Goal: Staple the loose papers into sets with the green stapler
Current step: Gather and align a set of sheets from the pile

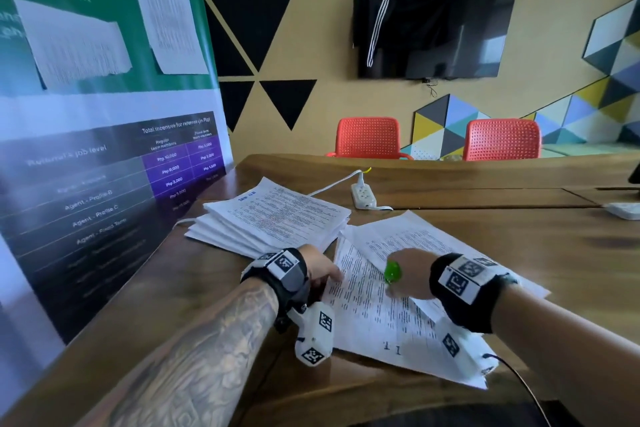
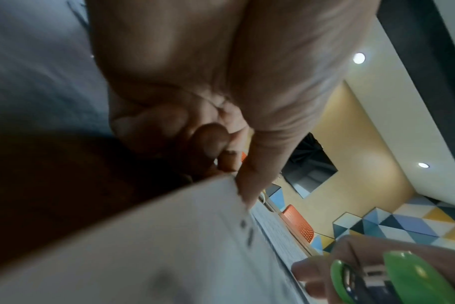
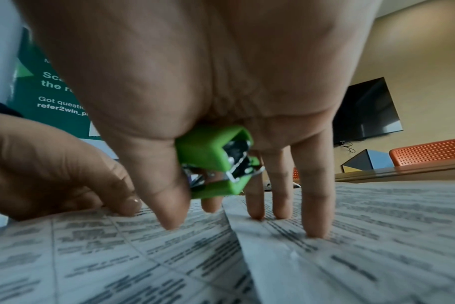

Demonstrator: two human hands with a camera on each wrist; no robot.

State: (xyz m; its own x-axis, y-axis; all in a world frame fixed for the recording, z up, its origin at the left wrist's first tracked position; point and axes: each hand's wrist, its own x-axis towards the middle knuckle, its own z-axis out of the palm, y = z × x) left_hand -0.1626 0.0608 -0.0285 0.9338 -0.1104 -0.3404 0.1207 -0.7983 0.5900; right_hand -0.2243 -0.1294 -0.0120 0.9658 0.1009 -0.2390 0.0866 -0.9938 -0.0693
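Loose printed papers [image 1: 377, 319] lie fanned out on the wooden table [image 1: 519, 253] in front of me. My left hand [image 1: 323, 276] pinches the left edge of the top sheet [image 2: 169, 236], thumb on top and fingers curled beneath. My right hand [image 1: 407, 274] holds the green stapler [image 1: 393, 270] tucked between thumb and palm. In the right wrist view the stapler [image 3: 216, 162] sits just above the sheets while the straight fingertips [image 3: 314, 230] press down on the overlapping papers [image 3: 143, 257]. A neat pile of paper sets [image 1: 273, 215] rests beyond my left hand.
A white power strip [image 1: 363, 195] with its cable lies behind the pile. A tall printed banner [image 1: 104, 149] stands along the table's left edge. Two orange chairs [image 1: 369, 137] stand at the far side, under a wall screen [image 1: 433, 28]. A black cable [image 1: 519, 381] trails from my right wrist.
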